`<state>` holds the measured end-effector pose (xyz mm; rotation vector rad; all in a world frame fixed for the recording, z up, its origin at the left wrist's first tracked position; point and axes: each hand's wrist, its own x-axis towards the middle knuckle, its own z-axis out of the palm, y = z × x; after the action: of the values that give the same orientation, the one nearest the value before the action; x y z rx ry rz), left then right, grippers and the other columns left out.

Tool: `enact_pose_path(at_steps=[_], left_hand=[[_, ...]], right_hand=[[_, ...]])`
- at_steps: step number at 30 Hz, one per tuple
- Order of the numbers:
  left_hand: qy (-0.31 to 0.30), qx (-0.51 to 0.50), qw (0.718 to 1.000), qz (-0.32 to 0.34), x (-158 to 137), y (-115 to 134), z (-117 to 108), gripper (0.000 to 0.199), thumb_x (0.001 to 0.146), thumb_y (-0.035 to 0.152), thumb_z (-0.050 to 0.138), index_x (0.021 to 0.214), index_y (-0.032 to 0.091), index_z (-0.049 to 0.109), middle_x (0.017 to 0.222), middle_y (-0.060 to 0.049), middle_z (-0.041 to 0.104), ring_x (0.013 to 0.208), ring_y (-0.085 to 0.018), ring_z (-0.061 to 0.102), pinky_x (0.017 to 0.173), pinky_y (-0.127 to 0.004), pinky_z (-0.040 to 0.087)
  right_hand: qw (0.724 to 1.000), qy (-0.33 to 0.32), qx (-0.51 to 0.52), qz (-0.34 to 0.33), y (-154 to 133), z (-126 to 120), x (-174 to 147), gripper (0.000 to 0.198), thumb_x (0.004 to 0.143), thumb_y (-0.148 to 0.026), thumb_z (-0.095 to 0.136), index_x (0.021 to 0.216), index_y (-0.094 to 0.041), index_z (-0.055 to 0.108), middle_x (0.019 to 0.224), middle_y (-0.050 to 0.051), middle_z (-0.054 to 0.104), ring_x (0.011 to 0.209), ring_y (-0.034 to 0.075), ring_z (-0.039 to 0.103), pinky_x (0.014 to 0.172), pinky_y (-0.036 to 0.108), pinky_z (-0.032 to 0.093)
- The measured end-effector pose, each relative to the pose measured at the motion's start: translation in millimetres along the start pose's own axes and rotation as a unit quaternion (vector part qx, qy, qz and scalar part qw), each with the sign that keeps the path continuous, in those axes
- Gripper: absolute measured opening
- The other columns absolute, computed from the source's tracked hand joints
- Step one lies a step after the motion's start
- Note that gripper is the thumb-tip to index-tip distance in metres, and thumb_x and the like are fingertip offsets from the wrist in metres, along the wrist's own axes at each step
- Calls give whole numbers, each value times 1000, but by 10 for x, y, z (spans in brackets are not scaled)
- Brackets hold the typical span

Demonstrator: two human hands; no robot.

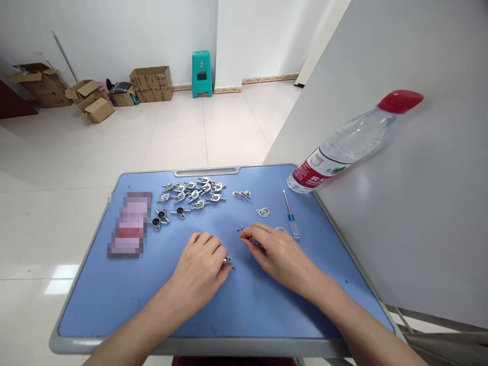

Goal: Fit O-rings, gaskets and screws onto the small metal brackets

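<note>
My left hand (202, 264) is closed around a small silver metal fitting (227, 261), whose end sticks out past the thumb over the blue table. My right hand (278, 249) hovers low with thumb and fingertips pinched together; what they hold, if anything, is too small to name. Just beyond those fingertips lie a few tiny screws (242, 228). A flat silver plate with holes (263, 212) rests farther back, and another plate (281, 229) is partly hidden behind my right hand. To the right lies a screwdriver (292, 223) with a clear and blue handle.
Several assembled metal fittings (193, 194) cluster at the back, with black-centred ones (180, 211) nearer. Small round metal parts (241, 194) lie right of them. A blurred pinkish rectangle (131, 223) is at left. A red-capped water bottle (324, 162) stands at the back right corner.
</note>
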<state>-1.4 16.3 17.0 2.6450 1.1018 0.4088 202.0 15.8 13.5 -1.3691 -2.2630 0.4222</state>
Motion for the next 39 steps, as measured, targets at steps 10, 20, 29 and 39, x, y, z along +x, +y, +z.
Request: enact_pose_path(at_steps=[10, 20, 29, 39], left_hand=[[-21, -25, 999, -20, -1, -6, -43, 12, 80, 14, 66, 90, 17, 59, 88, -1, 61, 86, -20, 51, 78, -35, 39], [-24, -18, 999, -29, -5, -31, -18, 7, 83, 13, 62, 86, 17, 57, 89, -1, 60, 87, -20, 51, 79, -36, 39], [-25, 6, 999, -25, -3, -27, -11, 7, 83, 13, 63, 82, 17, 58, 83, -1, 60, 82, -20, 52, 71, -34, 39], [-8, 17, 1000, -18, -10, -42, 26, 12, 81, 13, 68, 77, 17, 57, 80, -1, 60, 80, -19, 51, 70, -33, 39]], right_hand=[[998, -45, 51, -13, -103, 38, -16, 20, 90, -7, 44, 91, -18, 61, 82, 3, 68, 67, 14, 62, 59, 24, 45], [997, -30, -25, -63, -104, 135, -50, 21, 88, -3, 46, 91, -16, 63, 79, 3, 67, 64, 14, 63, 54, 23, 41], [993, -47, -57, -88, -114, 182, -95, 24, 88, -2, 43, 93, -16, 62, 77, 2, 64, 59, 13, 58, 51, 24, 36], [989, -38, -92, -112, -143, 215, -124, 29, 89, -1, 36, 89, -15, 61, 72, 2, 60, 51, 12, 49, 46, 26, 26]])
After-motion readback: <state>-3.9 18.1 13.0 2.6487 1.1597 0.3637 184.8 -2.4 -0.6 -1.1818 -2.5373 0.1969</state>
